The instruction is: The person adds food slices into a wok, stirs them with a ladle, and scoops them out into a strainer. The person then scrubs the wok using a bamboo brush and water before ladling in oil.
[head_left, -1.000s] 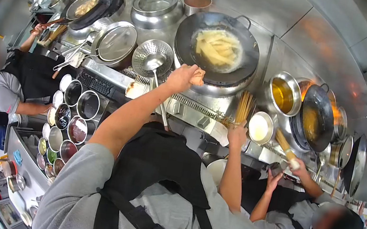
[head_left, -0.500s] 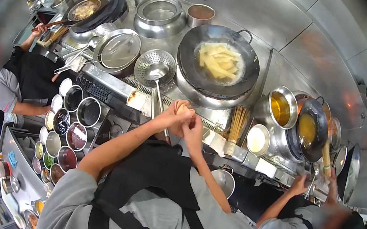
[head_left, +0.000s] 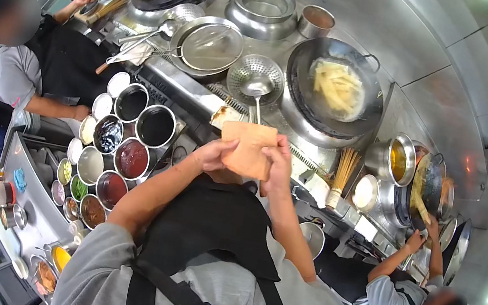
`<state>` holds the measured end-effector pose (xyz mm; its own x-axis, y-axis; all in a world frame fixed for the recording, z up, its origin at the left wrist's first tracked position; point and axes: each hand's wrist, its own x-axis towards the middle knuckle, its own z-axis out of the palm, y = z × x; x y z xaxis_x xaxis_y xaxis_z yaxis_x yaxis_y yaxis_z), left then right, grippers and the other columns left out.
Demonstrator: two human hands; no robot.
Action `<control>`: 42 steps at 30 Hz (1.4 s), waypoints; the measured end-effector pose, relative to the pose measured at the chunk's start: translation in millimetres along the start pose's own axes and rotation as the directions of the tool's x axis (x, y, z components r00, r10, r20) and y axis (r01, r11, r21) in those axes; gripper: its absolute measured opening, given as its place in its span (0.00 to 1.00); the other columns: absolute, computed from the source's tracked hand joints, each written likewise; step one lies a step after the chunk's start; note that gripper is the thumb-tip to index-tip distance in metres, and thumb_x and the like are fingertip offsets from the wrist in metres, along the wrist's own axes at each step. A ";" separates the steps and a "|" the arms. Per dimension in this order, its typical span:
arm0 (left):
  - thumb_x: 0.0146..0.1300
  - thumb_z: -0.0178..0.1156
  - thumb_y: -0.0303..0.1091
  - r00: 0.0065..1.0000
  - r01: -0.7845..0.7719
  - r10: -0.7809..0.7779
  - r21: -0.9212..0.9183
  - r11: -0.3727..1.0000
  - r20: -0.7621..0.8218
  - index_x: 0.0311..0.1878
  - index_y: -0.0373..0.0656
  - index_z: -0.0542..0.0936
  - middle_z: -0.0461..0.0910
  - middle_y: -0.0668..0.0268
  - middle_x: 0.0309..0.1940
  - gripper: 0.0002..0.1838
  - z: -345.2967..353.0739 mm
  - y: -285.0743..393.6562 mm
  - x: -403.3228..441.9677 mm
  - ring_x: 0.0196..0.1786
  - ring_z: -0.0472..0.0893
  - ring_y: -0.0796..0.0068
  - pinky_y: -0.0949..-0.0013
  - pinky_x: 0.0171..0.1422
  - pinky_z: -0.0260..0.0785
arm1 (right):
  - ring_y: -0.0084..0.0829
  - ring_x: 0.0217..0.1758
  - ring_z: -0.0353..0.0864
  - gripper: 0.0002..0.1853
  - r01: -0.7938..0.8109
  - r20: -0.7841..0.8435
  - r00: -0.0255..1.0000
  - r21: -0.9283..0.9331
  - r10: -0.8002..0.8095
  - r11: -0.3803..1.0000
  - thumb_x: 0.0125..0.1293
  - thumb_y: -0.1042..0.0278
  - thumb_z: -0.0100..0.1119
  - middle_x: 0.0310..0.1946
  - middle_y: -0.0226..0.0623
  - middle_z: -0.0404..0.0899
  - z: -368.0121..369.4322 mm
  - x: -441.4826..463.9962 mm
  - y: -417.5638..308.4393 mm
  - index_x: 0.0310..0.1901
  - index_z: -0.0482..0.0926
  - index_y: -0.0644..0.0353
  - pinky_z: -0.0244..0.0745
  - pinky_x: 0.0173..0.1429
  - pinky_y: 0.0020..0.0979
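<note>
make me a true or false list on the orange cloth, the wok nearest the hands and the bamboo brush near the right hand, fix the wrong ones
1. The left hand and the right hand both hold the orange cloth. True.
2. The orange cloth is crumpled into a ball. False: it is held out as a roughly flat square.
3. In the picture, the wok stands to the right of the perforated strainer. True.
4. The wok holds only dark red sauce. False: pale yellow pieces lie in it.
5. No hand grips the bamboo brush. True.
</note>
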<state>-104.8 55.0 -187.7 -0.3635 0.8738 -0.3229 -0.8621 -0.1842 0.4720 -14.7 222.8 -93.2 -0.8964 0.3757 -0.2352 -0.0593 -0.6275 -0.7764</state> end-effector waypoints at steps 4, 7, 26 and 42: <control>0.70 0.62 0.49 0.990 -0.135 0.135 -0.004 0.991 0.050 0.70 0.44 0.66 0.77 0.60 0.61 0.32 33.5 15.3 -13.8 0.59 0.81 0.62 0.54 0.60 0.76 | 0.23 0.45 0.79 0.11 0.120 0.035 0.993 -0.241 -0.115 0.963 0.62 0.80 0.56 0.43 0.33 0.80 -4.6 5.5 13.4 0.46 0.72 0.60 0.75 0.53 0.26; 0.70 0.60 0.52 0.999 -0.007 0.005 0.052 0.999 0.035 0.63 0.41 0.73 0.81 0.61 0.53 0.27 31.7 8.4 -4.1 0.52 0.83 0.66 0.57 0.55 0.78 | 0.25 0.49 0.80 0.12 -0.121 0.124 0.979 -0.270 0.160 0.955 0.68 0.77 0.57 0.48 0.35 0.80 9.2 -2.3 25.9 0.52 0.73 0.60 0.76 0.53 0.28; 0.71 0.60 0.49 0.975 -0.168 0.186 0.149 0.975 -0.122 0.70 0.37 0.66 0.76 0.59 0.61 0.33 28.7 3.3 -3.7 0.61 0.79 0.65 0.61 0.64 0.74 | 0.22 0.46 0.78 0.10 -0.084 0.111 0.986 -0.290 0.121 0.953 0.64 0.77 0.62 0.41 0.30 0.78 -29.0 19.7 19.4 0.45 0.75 0.60 0.75 0.53 0.26; 0.65 0.65 0.35 0.819 -0.098 0.293 0.382 0.919 -0.493 0.53 0.39 0.75 0.82 0.61 0.38 0.17 61.6 -4.0 60.7 0.38 0.83 0.68 0.64 0.44 0.78 | 0.29 0.18 0.73 0.18 -0.077 0.006 0.993 -0.726 0.118 0.684 0.63 0.67 0.62 0.22 0.32 0.74 -164.5 17.9 24.1 0.52 0.73 0.64 0.69 0.23 0.31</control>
<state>-101.6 136.4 -158.6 -0.7244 0.4403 -0.5305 -0.6213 -0.0832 0.7792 40.1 326.6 -212.3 -0.8998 0.2949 -0.3216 0.3471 0.0373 -0.9371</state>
